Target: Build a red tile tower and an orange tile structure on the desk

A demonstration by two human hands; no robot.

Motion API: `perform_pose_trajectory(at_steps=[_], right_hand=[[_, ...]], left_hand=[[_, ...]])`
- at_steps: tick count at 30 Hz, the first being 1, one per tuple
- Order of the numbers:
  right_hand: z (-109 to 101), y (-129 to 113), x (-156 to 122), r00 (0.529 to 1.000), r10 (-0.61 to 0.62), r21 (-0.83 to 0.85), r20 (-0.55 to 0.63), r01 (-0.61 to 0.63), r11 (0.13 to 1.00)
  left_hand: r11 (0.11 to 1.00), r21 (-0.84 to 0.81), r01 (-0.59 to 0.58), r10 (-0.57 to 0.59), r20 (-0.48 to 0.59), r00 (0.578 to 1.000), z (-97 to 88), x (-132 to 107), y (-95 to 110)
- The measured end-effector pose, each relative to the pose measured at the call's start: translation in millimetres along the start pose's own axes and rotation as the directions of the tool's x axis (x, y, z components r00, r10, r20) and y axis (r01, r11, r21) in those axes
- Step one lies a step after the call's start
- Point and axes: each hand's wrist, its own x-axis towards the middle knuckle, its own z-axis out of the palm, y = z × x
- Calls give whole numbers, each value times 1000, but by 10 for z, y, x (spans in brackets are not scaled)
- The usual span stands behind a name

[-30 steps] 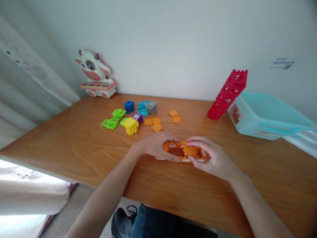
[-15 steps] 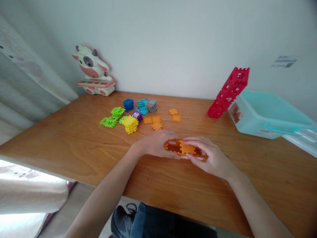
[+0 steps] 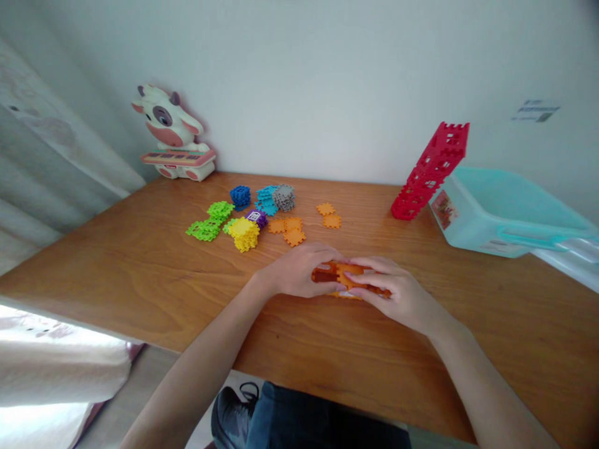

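Observation:
On the wooden table, an orange structure of interlocking plastic tiles [image 3: 327, 273] lies between my hands, long and hollow with an open top. My left hand [image 3: 306, 269] is closed around its left end, thumb on the near side and fingers on the far side. My right hand [image 3: 397, 290] grips the right part, its fingers lying over an orange square tile [image 3: 345, 274] that spans the middle of the top. Those fingers hide much of the right end. Loose orange tiles [image 3: 294, 237] lie flat just beyond my left hand, and two more orange tiles [image 3: 332, 221] are farther back.
Green tiles [image 3: 204, 230], a yellow stack [image 3: 244, 234], a purple piece [image 3: 257, 217], and blue [image 3: 240, 197], light-blue [image 3: 266, 200] and grey stacks [image 3: 284, 197] sit back left. A tall red tile tower [image 3: 428, 174] stands beside a turquoise bin [image 3: 528, 234]. A cow toy keyboard [image 3: 180, 159] is at the far left.
My right hand's fingers have shifted left over the middle tile and press on it. My left hand keeps its hold on the left end. The view has moved slightly.

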Motion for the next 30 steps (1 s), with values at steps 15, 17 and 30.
perform_pose_trajectory(at_steps=[15,17,30], right_hand=[[-10,-35,8,1000,-8,-20,-2,8,1000],[-8,-42,11,1000,4,-11,-10,-4,1000],[29,-47,12,999,-13,-28,-30,12,1000]], left_hand=[[999,-24,35,-35,19,999,-28,-3,-26],[998,-8,60,-60,18,998,-29,-8,-27],[992,44,118,-119,3,993,-14,-9,-16]])
